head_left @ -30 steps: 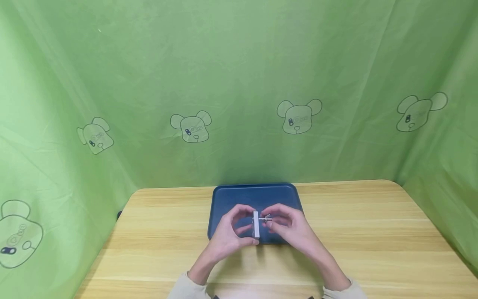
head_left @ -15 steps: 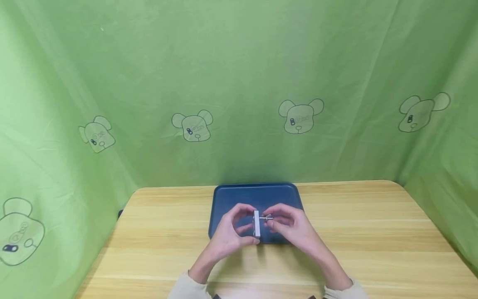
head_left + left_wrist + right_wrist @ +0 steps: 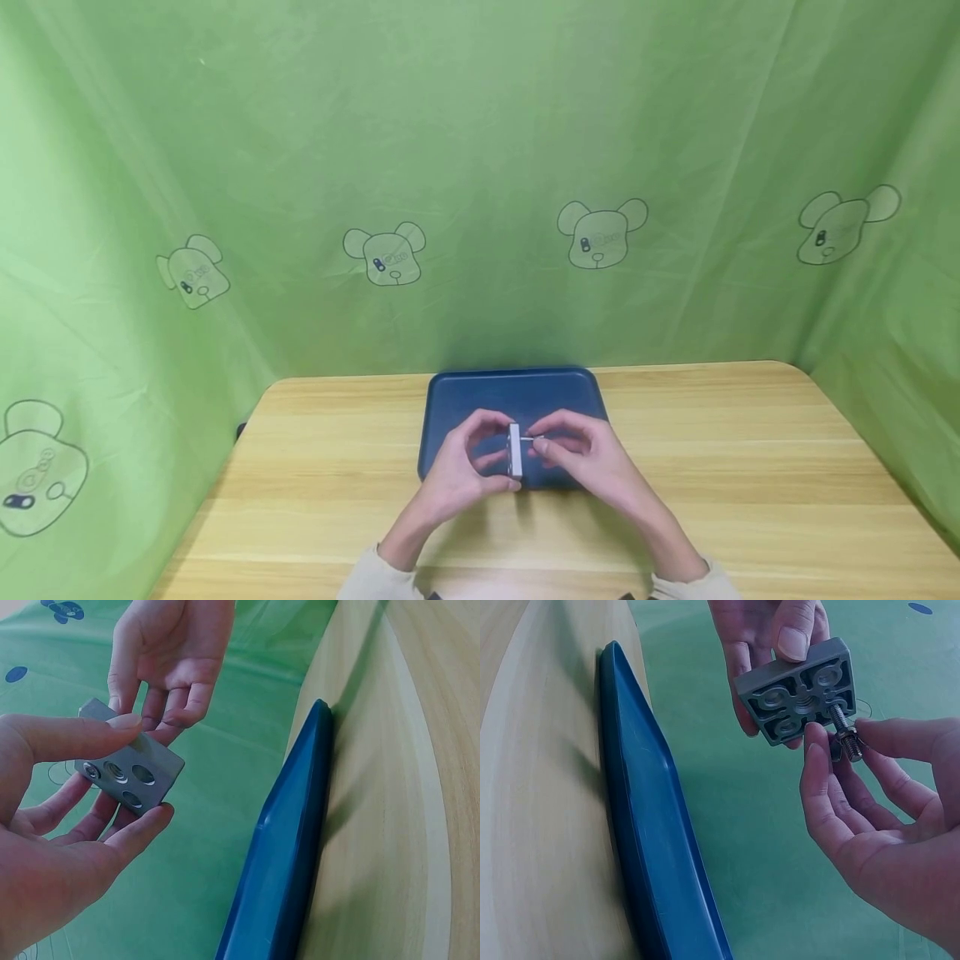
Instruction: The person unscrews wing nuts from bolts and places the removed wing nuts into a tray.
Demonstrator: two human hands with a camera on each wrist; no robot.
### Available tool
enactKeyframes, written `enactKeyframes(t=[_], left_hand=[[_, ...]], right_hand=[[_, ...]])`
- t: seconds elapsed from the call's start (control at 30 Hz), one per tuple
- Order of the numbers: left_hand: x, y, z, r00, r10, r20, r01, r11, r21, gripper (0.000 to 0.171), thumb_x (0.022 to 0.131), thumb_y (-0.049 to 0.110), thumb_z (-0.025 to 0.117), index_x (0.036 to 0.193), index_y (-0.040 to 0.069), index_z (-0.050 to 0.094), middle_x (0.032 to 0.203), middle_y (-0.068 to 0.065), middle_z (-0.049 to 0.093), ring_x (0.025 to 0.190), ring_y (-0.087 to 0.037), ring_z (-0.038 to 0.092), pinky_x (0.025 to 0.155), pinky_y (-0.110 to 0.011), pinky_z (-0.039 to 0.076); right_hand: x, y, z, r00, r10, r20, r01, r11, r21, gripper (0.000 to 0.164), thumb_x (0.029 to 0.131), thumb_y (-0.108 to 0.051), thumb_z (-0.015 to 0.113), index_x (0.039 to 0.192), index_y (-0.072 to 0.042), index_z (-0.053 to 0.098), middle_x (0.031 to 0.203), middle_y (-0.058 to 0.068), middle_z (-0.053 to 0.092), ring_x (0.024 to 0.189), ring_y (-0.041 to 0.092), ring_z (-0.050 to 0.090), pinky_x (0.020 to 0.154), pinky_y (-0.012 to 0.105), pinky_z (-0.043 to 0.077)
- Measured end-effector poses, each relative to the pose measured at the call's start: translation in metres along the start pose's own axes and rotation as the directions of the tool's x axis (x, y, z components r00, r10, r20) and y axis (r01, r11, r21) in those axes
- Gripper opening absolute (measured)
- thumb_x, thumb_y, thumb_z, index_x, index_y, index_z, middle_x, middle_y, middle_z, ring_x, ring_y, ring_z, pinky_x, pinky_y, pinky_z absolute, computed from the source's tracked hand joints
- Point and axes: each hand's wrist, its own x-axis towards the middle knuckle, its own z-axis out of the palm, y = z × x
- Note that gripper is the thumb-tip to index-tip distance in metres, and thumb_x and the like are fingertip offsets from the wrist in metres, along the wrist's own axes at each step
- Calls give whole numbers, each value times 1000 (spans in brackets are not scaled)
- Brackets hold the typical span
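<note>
My left hand (image 3: 465,471) holds a square grey metal block (image 3: 799,694) on edge above the tray, thumb and fingers at opposite edges. In the left wrist view its flat face has several round holes; the other face, in the right wrist view, is ribbed with recesses. From a corner hole on that ribbed face sticks a threaded bolt (image 3: 838,714). A small wing nut (image 3: 847,738) sits on the bolt near its free end. My right hand (image 3: 588,454) pinches this nut between thumb and fingers, which partly hide it in the head view.
A blue tray (image 3: 442,417) lies under the hands on the wood-grain table (image 3: 720,450), toward its far edge. A green curtain (image 3: 480,150) with bear-head drawings surrounds the table at the back and sides.
My right thumb and fingers have shifted on the wing nut, whose wings showed spread earlier and are now mostly covered. The left hand and the block stay nearly still.
</note>
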Motion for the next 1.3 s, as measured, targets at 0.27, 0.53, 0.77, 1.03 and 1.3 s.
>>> enactKeyframes(t=[0.27, 0.53, 0.77, 1.03, 1.3], left_hand=[[0, 0, -1, 1000, 0, 2, 0, 1000, 7, 71, 64, -25, 76, 127, 3, 58, 133, -25, 54, 128, -31, 55, 106, -37, 55], [0, 1, 0, 1000, 4, 5, -4, 1000, 0, 72, 64, -25, 75, 128, 1, 57, 133, -25, 55, 128, -32, 55, 106, -38, 55], [0, 1, 0, 1000, 4, 5, -4, 1000, 5, 71, 64, -25, 76, 127, 2, 58, 131, -18, 57, 127, -30, 55, 106, -38, 55], [-1, 0, 0, 1000, 2, 4, -2, 1000, 3, 71, 64, -26, 76, 128, 2, 57, 131, -20, 56, 127, -30, 55, 106, -38, 55], [0, 1, 0, 1000, 2, 6, -2, 1000, -2, 71, 64, -26, 75, 127, 1, 57, 133, -25, 54, 128, -31, 55, 106, -38, 55]], right_hand=[[0, -2, 1, 1000, 7, -10, -7, 1000, -13, 20, 100, -10, 66, 113, 4, 69, 113, 31, 66, 98, 34, 73, 84, 47, 65], [0, -1, 0, 1000, 9, -12, -9, 1000, -23, 20, 102, -11, 63, 114, 3, 69, 110, 27, 68, 98, 33, 72, 84, 47, 65], [0, -1, -1, 1000, -21, -4, 21, 1000, 1, 20, 97, -5, 67, 114, 5, 68, 114, 25, 67, 103, 35, 71, 88, 48, 64], [0, 0, -2, 999, -40, -6, 40, 999, 7, 20, 95, -1, 69, 114, 5, 68, 116, 25, 66, 107, 41, 69, 87, 39, 65], [0, 1, -2, 999, -40, -4, 40, 999, 15, 23, 93, 3, 70, 115, 6, 67, 117, 27, 64, 107, 40, 69, 89, 43, 64]])
